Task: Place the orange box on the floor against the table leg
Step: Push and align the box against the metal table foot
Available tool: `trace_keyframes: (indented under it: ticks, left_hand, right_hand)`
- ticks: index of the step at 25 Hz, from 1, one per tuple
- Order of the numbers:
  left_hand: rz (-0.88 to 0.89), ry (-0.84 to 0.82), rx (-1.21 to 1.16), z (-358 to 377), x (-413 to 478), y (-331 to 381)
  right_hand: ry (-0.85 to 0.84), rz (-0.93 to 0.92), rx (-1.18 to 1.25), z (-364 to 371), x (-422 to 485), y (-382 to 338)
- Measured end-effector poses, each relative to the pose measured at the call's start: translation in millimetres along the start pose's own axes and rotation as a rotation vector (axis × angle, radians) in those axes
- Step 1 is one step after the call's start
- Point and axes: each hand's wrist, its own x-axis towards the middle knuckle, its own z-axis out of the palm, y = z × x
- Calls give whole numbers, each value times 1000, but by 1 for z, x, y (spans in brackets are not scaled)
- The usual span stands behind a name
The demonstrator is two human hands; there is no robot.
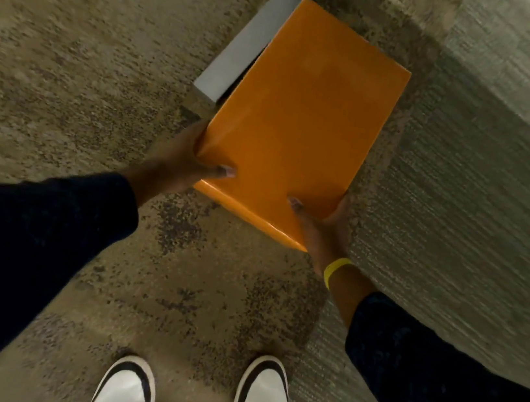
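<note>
The speckled floor (73,54) fills your frame. At centre, your 2 hands grip the orange box (302,121) by its near corners, left hand (177,158) lower left, right hand (324,229) lower right, thumbs on top. Its far left edge lies beside the grey table leg (244,48), upper centre. Your 2 shoes (261,401) sit at the bottom.

No readable text, label or number shows on anything here.
</note>
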Motion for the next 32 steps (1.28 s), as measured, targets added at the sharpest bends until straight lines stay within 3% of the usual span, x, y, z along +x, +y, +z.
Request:
trace_keyframes:
  ticks: [5,20,27,30,32]
  left_hand:
    - [50,55,65,-27,49,10]
    - [61,-22,209,-32,76,17]
    - [51,-20,72,-23,62,17]
    - [38,22,141,-17,60,14]
    - [-34,65,315,-16,57,15]
  right_hand:
    - [43,-97,0,22,41,-31]
    - [76,-3,126,30,39,-27]
    - [45,8,50,20,45,-28]
    - [11,10,4,14,45,-31]
    - [-5,15,-99,10,46,-34]
